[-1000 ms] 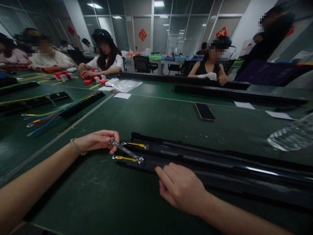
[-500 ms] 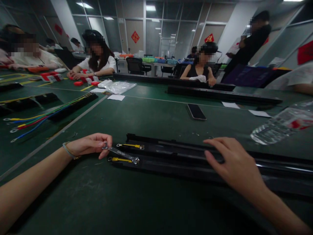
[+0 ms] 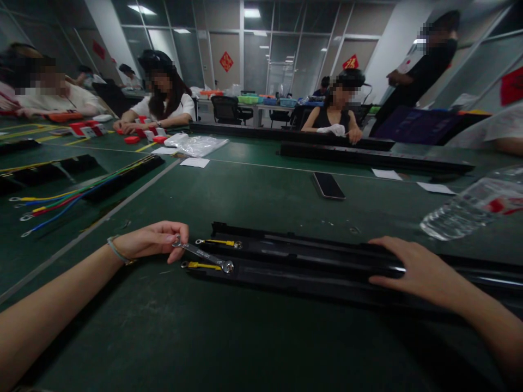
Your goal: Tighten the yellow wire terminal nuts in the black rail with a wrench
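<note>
My left hand (image 3: 157, 242) pinches one end of a metal combination wrench (image 3: 204, 255). The wrench's ring end sits over a fastener at the left end of a long black channel (image 3: 286, 277). Two short yellow wires with ring terminals lie there: one yellow wire (image 3: 218, 242) on the far side, another yellow wire (image 3: 202, 265) partly under the wrench. Farther right, my right hand (image 3: 412, 267) straddles the black channel, fingers over its far side and thumb on the near side, gripping it. The hand hides that stretch of the channel.
A phone (image 3: 329, 185) lies beyond the channel, and a water bottle (image 3: 469, 209) lies tilted at right. Bundled coloured wires (image 3: 73, 196) are at left. Across the table are a plastic bag (image 3: 200, 146), black rails (image 3: 368, 158) and seated people.
My right hand has moved right and come down from hovering open to grip the black channel. My left hand and the wrench are nearly unchanged.
</note>
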A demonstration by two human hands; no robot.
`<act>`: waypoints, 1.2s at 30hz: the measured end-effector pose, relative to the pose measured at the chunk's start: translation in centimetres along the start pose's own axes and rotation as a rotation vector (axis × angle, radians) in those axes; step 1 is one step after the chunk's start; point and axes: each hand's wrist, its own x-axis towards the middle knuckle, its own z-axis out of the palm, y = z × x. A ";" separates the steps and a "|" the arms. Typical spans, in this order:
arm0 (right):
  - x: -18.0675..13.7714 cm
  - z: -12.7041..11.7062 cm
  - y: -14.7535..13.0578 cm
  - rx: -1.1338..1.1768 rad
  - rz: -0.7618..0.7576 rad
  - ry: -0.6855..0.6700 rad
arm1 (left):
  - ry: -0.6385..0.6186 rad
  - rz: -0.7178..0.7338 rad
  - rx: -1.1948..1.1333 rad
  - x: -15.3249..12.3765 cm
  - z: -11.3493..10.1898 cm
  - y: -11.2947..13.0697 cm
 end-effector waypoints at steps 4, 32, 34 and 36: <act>0.6 -0.4 -0.8 -0.008 0.005 -0.015 | 0.010 -0.005 0.006 0.1 -0.1 -0.1; 0.8 0.1 -0.3 0.011 -0.057 -0.053 | -0.059 -0.005 -0.023 0.5 -0.4 -0.1; 0.8 0.1 -0.3 0.013 -0.058 -0.051 | -0.058 -0.010 -0.024 0.5 -0.5 -0.1; 0.9 0.0 -0.3 0.023 -0.064 -0.050 | -0.065 -0.012 -0.021 0.5 -0.7 -0.2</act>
